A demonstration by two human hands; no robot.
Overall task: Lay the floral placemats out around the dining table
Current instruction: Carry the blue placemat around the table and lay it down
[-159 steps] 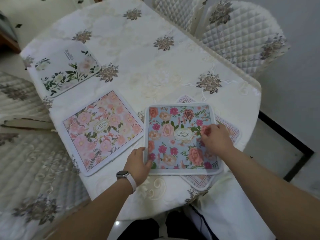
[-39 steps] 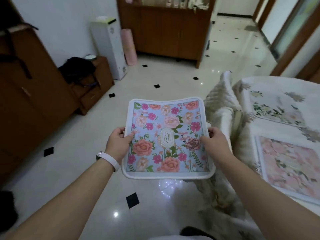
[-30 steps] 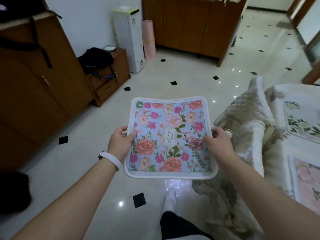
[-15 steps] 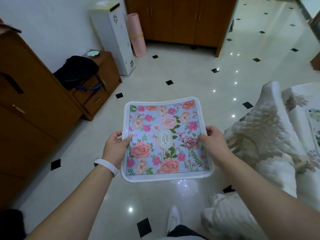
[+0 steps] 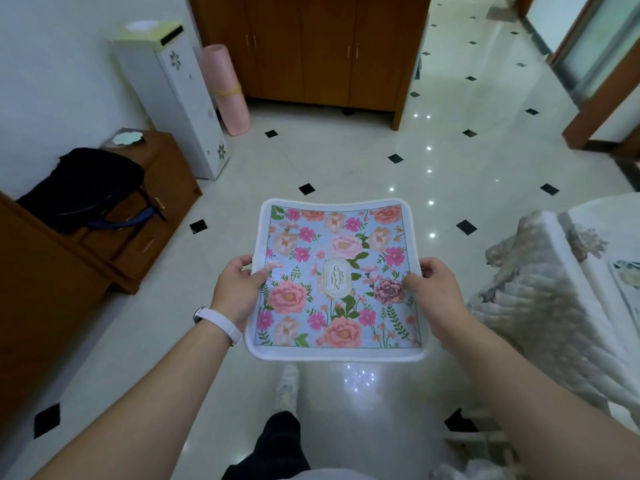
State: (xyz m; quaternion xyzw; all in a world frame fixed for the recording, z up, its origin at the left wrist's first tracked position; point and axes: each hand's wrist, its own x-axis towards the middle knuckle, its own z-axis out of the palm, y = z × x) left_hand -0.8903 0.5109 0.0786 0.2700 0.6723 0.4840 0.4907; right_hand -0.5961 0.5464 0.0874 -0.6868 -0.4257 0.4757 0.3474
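I hold a blue floral placemat (image 5: 334,278) with a white border flat in front of me, above the tiled floor. My left hand (image 5: 239,292) grips its left edge, thumb on top. Gripping the right edge is my right hand (image 5: 433,292), thumb also on the printed face. The dining table (image 5: 613,220) shows only as a corner at the far right, with the edge of another placemat (image 5: 628,282) on it. A quilted chair (image 5: 540,306) stands between me and the table.
A wooden sideboard (image 5: 86,244) with a black bag (image 5: 83,185) runs along the left. A white tower unit (image 5: 173,98), a pink roll (image 5: 227,88) and a wooden cabinet (image 5: 329,46) stand ahead. My foot (image 5: 287,386) is on the glossy floor below the mat.
The mat was lifted off the stack on the table and carried away from it. Over the last second the view swung left, so the table slid to the right edge. Both hands keep their grip.
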